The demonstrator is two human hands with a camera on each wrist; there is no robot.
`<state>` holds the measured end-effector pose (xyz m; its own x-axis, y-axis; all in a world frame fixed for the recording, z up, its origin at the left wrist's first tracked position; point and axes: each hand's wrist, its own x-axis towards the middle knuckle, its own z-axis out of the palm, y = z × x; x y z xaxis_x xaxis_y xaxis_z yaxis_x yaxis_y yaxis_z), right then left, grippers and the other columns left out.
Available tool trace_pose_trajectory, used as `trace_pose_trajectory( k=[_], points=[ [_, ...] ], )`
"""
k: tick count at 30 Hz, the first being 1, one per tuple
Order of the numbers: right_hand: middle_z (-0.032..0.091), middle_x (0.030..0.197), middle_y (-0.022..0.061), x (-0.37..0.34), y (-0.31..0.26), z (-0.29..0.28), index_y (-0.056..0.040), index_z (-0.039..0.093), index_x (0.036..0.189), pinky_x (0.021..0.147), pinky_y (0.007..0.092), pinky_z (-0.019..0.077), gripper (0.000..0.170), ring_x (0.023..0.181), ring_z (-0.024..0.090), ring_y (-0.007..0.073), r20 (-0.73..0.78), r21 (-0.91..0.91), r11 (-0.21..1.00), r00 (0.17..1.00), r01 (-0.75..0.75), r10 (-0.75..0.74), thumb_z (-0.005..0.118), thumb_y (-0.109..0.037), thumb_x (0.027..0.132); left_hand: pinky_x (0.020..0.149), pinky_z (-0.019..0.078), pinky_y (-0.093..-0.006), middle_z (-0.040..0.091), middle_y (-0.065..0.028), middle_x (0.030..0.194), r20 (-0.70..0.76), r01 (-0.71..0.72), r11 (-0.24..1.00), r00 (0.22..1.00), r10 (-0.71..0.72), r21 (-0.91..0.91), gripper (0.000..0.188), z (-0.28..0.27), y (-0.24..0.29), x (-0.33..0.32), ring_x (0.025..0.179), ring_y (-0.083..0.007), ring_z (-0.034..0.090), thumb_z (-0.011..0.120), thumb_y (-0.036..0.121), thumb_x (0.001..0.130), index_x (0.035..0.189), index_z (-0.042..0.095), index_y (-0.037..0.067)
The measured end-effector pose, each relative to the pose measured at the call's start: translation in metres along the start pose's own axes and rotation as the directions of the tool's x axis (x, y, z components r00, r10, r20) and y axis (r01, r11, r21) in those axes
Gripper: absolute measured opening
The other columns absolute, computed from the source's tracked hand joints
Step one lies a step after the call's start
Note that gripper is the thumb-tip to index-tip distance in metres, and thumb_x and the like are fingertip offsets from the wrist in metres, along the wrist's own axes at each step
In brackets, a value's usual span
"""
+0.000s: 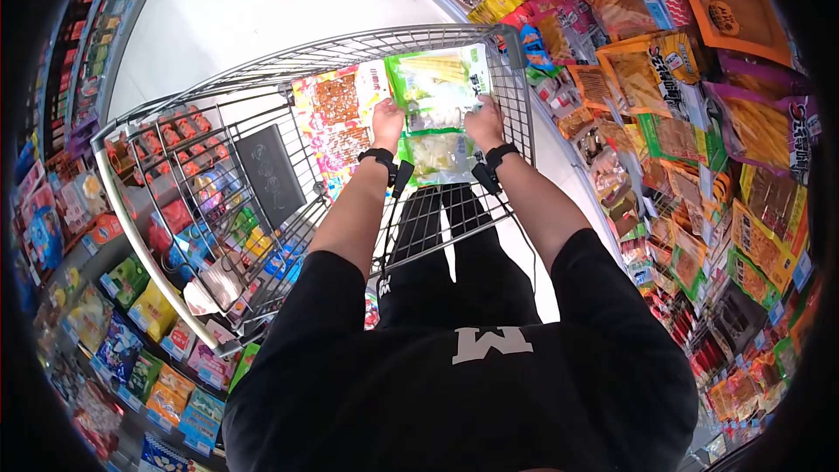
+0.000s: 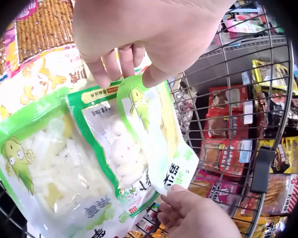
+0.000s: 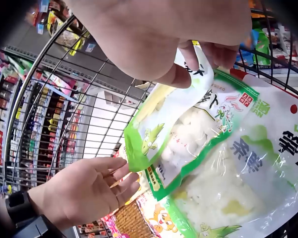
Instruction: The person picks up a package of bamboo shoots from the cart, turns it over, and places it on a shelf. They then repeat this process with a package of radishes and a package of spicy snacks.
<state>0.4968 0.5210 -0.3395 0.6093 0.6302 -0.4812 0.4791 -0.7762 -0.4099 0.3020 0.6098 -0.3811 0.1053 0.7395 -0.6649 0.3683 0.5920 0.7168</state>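
Between fingers [image 2: 183,201], glossy green-edged packet [image 2: 161,144]

The person wears a black short-sleeved top [image 1: 463,411] marked with a large pale letter M [image 1: 492,345] with squared-off ends. Its loose left sleeve [image 1: 336,293] and right sleeve [image 1: 599,271] leave the forearms bare. Below are black trousers [image 1: 489,288] with a small white marking [image 1: 384,287] near the left hip. Above the left hand [image 1: 388,125] sits a black strap [image 3: 18,202] with a dark, boxy unit [image 3: 37,227]; above the right hand [image 1: 484,127], a matching black band [image 1: 501,154]. Thin dark cables [image 1: 391,214] trail from both wrists.
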Motion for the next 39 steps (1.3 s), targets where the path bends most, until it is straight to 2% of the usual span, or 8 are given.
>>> trace_pose_trajectory(
  k=[4,12,18,22,28,31,34,39],
  points=[
    [0.058,0.113,0.0191,-0.002,0.004,-0.001,-0.0010,0.037,0.132,0.090,0.0375,0.0466,0.057,0.102,0.060,0.0313,-0.113,0.515,0.857,0.993,0.034,0.028,0.058,-0.007,0.079,0.072,0.0468,-0.0278,0.052,-0.0062,0.107,0.069,0.043,0.993,0.997,-0.035,-0.114,0.061,0.001,0.001,0.006,0.088,-0.0143,0.054,0.065,0.014,0.084,0.137,0.038,-0.002],
    [0.061,0.071,0.0084,0.040,0.045,0.042,-0.0031,0.060,0.100,0.063,0.0333,0.0492,0.021,0.065,0.061,0.0215,-0.175,0.223,0.966,0.980,0.130,-0.092,0.063,-0.012,0.081,0.076,0.0520,-0.0333,0.058,-0.0115,0.108,0.180,0.173,0.954,0.975,-0.130,-0.246,0.037,0.003,-0.007,0.013,0.092,-0.0222,0.060,0.059,0.007,0.090,0.121,0.037,0.006],
    [0.063,0.092,0.0079,0.030,0.008,0.004,-0.0033,0.061,0.106,0.076,0.0317,0.0528,0.028,0.080,0.063,0.0176,0.438,0.814,0.257,0.841,-0.521,0.317,0.068,-0.020,0.085,0.081,0.0558,-0.0370,0.058,-0.0162,0.109,0.198,0.241,0.915,0.963,-0.184,-0.325,0.032,0.000,-0.001,0.025,0.092,-0.0291,0.063,0.050,-0.003,0.091,0.120,0.036,0.000],
    [0.060,0.112,0.0049,0.038,0.017,0.030,-0.0081,0.054,0.119,0.096,0.0372,0.0445,0.038,0.109,0.056,0.0206,0.661,0.745,-0.237,0.740,-0.624,0.126,0.070,-0.018,0.085,0.084,0.0552,-0.0330,0.057,-0.0199,0.116,0.528,0.424,0.836,0.826,-0.199,-0.348,0.033,-0.011,0.009,0.018,0.104,-0.0307,0.062,0.049,0.001,0.092,0.123,0.040,-0.003],
    [0.060,0.119,0.0053,0.032,0.018,0.050,-0.0126,0.051,0.121,0.103,0.0392,0.0399,0.036,0.115,0.055,0.0216,0.628,0.759,-0.297,0.772,-0.579,0.099,0.066,-0.012,0.088,0.079,0.0551,-0.0317,0.066,-0.0180,0.100,0.581,0.312,0.930,0.728,-0.365,0.194,0.041,-0.013,0.018,0.006,0.096,-0.0218,0.066,0.060,0.019,0.090,0.119,0.047,-0.006],
    [0.060,0.118,0.0065,0.036,0.023,0.053,-0.0102,0.050,0.122,0.094,0.0362,0.0486,0.035,0.108,0.059,0.0222,0.566,0.824,-0.189,0.789,-0.534,0.240,0.062,-0.005,0.089,0.085,0.0477,-0.0420,0.063,-0.0201,0.100,-0.020,-0.041,0.817,0.998,0.064,0.576,0.046,-0.007,0.023,0.027,0.095,-0.0379,0.059,0.068,0.026,0.080,0.112,0.052,-0.003],
    [0.061,0.117,0.0072,0.026,0.019,0.048,-0.0091,0.050,0.122,0.094,0.0367,0.0487,0.033,0.106,0.061,0.0232,0.546,0.835,-0.209,0.816,-0.509,0.191,0.061,-0.007,0.090,0.091,0.0443,-0.0433,0.060,-0.0222,0.106,0.226,-0.601,0.600,0.780,0.583,0.528,0.044,-0.001,0.033,0.054,0.103,-0.0393,0.053,0.066,0.020,0.079,0.116,0.056,0.000],
    [0.063,0.108,0.0075,0.000,0.033,0.041,-0.0071,0.055,0.117,0.082,0.0363,0.0507,0.029,0.093,0.063,0.0209,0.501,0.858,0.072,0.859,-0.509,0.104,0.063,-0.013,0.090,0.092,0.0469,-0.0370,0.062,-0.0224,0.111,0.504,-0.584,0.651,0.795,0.337,0.485,0.049,0.031,0.035,0.088,0.105,-0.0351,0.060,0.061,0.037,0.088,0.122,0.057,0.002]
  ],
)
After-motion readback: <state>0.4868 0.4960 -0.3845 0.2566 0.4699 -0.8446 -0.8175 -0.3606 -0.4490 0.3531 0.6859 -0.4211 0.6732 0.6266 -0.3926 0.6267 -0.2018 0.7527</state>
